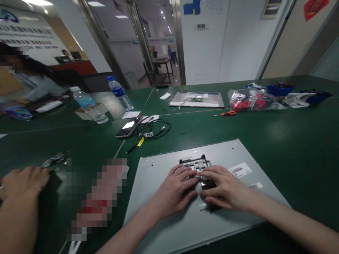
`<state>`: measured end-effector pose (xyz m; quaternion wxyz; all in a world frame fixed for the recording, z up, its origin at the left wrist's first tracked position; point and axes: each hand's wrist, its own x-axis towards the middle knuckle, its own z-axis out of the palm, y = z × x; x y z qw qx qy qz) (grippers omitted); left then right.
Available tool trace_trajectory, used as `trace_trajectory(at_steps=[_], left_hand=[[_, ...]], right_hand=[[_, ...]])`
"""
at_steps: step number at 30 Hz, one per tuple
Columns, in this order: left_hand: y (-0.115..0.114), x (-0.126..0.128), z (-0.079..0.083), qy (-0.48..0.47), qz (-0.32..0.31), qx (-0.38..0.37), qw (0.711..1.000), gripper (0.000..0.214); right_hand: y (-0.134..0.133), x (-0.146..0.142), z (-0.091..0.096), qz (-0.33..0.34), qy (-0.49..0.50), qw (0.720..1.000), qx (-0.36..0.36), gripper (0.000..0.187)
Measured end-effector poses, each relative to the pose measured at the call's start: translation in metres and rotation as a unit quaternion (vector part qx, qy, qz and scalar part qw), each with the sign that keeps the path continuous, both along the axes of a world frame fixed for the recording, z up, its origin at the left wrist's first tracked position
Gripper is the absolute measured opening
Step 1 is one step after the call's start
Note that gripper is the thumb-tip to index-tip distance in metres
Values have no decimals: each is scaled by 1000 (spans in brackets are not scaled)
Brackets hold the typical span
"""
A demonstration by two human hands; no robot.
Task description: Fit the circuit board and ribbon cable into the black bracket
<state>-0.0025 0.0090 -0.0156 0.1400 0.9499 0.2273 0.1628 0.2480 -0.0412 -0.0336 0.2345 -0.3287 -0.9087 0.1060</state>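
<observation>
A flat grey metal panel (152, 181), like the back of a display, lies on the green table in front of me. Near its middle is a black-and-metal bracket (197, 164) with cut-out slots. My left hand (176, 190) grips the bracket's left side with bent fingers. From the right, my right hand (227, 190) holds the same part, thumb and fingers curled around its dark lower piece. The fingertips of both hands almost meet over it and hide much of its middle. White labels (240, 170) show on the panel beside my right hand.
Another person's hand (25, 183) rests at the left, near a blurred-out item (102, 194). Beyond the panel lie a phone (129, 127), a black cable (153, 132), an orange screwdriver (225, 113), a second panel (196, 100), a plastic bag (251, 100) and water bottles (120, 93).
</observation>
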Motion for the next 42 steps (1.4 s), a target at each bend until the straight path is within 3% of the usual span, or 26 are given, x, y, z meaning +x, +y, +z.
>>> trace_trajectory(at_steps=[21,34,42], left_hand=[[1,-2,-3,29,2,4,1000,37],[2,-4,-5,22,-1,1,1000,45],[2,-3,-2,30,7,-13,999,50]], right_hand=[[-2,1,-3,-3,6,1000,-20,16],[-2,1,-2,3,31,999,14,15],[-2,-1,-3,4,31,999,-2,26]])
